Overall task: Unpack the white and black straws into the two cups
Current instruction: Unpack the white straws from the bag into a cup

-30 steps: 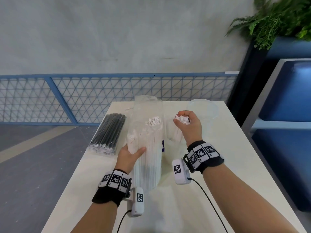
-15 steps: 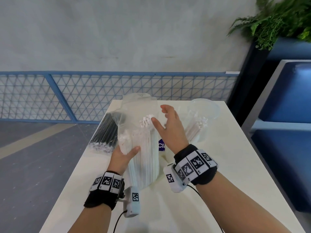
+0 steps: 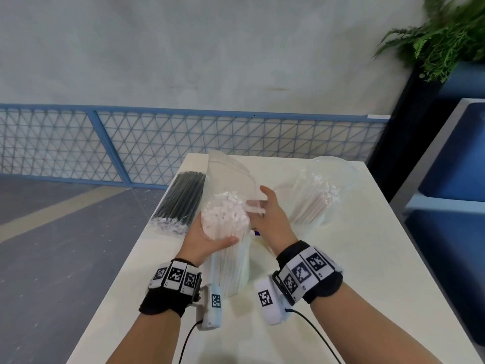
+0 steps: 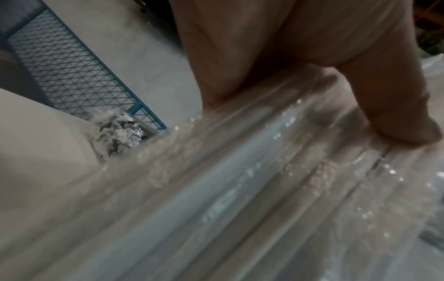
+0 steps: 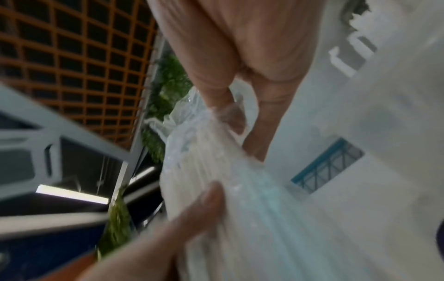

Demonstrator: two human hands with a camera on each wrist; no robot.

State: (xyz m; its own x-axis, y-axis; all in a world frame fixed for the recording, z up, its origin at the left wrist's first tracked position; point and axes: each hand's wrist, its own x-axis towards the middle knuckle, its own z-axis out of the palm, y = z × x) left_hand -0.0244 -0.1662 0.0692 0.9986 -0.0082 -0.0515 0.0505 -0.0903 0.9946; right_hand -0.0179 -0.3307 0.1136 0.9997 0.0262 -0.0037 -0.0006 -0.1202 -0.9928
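Left hand (image 3: 203, 239) grips the clear bag of white straws (image 3: 231, 248) upright on the counter (image 3: 341, 271), thumb and fingers (image 4: 394, 106) curled round its middle. Right hand (image 3: 273, 219) is at the bag's open top just beyond, fingers (image 5: 230, 112) curled on the film there; whether they pinch a straw cannot be told. Farther off, right of the fingers, a clear cup (image 3: 322, 195) holds white straws; left of them lies the pack of black straws (image 3: 183, 200).

White straws (image 3: 225, 219), black straws (image 3: 183, 198), clear bag (image 3: 231, 177)
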